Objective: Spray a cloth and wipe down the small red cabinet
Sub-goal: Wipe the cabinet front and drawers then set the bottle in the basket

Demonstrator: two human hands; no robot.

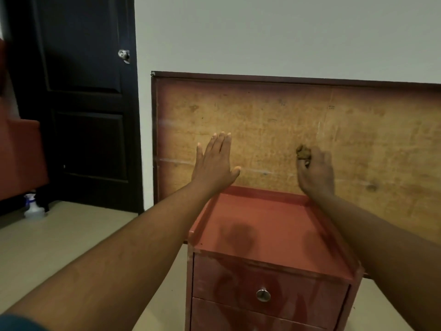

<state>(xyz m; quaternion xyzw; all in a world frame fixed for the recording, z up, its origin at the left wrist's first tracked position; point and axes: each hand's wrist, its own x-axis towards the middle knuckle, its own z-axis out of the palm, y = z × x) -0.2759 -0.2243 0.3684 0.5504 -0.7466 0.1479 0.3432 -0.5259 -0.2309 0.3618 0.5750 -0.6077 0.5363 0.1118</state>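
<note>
The small red cabinet stands in front of me with a raised rim on top and a drawer with a metal knob. Both my arms reach out above its top. My left hand is flat and open, fingers together, raised above the cabinet's back left corner. My right hand is closed around a crumpled brown cloth, which sticks out past the fingers above the back right of the cabinet. A white spray bottle stands on the floor far to the left.
A large worn wooden board leans against the pale wall behind the cabinet. A dark door with a metal knob is at the left. A red-brown piece of furniture is at the far left edge. The floor is pale tile.
</note>
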